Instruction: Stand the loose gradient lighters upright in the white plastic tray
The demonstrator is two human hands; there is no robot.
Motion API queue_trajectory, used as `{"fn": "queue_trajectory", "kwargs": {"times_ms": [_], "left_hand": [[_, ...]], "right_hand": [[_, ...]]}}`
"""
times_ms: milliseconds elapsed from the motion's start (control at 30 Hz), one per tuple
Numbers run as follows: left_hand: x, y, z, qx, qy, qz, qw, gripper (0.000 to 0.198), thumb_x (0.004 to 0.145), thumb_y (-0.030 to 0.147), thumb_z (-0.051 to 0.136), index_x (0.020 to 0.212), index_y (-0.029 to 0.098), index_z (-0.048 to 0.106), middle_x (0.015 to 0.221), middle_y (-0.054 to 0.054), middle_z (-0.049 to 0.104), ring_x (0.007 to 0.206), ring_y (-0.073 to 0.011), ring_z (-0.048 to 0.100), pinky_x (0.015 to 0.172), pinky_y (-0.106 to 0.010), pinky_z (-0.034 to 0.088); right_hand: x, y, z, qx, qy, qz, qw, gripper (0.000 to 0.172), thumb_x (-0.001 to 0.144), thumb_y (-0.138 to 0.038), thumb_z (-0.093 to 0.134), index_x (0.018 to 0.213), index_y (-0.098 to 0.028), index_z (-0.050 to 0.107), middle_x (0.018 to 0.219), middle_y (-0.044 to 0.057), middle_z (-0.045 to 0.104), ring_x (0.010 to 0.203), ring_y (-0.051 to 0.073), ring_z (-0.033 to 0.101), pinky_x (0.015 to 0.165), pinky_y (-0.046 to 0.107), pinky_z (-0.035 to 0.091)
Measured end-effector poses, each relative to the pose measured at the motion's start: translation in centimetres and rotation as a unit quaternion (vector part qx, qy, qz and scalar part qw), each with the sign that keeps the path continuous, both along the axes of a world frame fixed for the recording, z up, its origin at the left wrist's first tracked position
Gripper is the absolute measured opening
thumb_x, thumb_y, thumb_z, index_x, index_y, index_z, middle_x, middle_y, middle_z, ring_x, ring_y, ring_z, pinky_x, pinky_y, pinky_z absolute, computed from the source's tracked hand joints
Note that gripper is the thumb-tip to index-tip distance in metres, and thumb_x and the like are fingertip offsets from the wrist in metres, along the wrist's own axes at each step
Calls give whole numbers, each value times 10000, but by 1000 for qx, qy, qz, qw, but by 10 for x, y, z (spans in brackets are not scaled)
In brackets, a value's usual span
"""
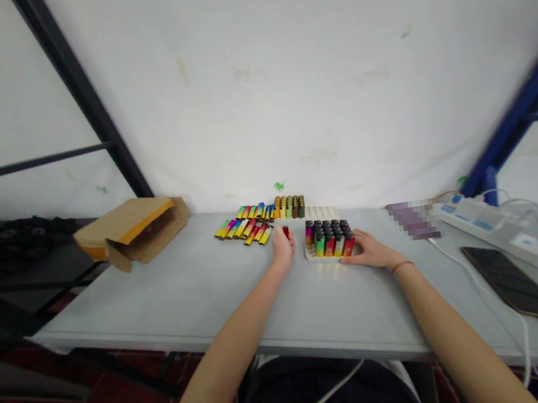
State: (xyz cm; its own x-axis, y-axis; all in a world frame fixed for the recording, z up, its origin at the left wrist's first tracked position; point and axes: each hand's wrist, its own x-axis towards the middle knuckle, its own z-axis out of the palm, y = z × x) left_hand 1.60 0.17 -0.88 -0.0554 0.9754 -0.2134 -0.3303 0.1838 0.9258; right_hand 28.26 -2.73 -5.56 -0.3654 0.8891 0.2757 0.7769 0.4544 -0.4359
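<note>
Your left hand is closed around a slim red lighter, beside the white plastic tray of upright, black-topped multicoloured lighters, while your open right hand braces its right side, presumably for steadiness.

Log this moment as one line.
left hand: holding small red object; right hand: at white tray of upright black-topped multicoloured lighters; open brown cardboard box: left
</note>
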Motion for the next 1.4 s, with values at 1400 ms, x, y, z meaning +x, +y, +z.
{"fn": "queue_trajectory", "kwargs": {"times_ms": [1400], "left_hand": [[-9, 7, -7, 309, 211, -73, 924, 166, 809, 294, 710, 927, 186, 664, 953, -50, 661, 900, -170, 616, 738, -247, 482]], "right_hand": [[-10, -5, 11, 27, 35, -17, 999, 657, 720, -566, 797, 1261, -203, 712, 1321, 135, 718, 1224, 394, 648, 1112, 568, 467]]}}
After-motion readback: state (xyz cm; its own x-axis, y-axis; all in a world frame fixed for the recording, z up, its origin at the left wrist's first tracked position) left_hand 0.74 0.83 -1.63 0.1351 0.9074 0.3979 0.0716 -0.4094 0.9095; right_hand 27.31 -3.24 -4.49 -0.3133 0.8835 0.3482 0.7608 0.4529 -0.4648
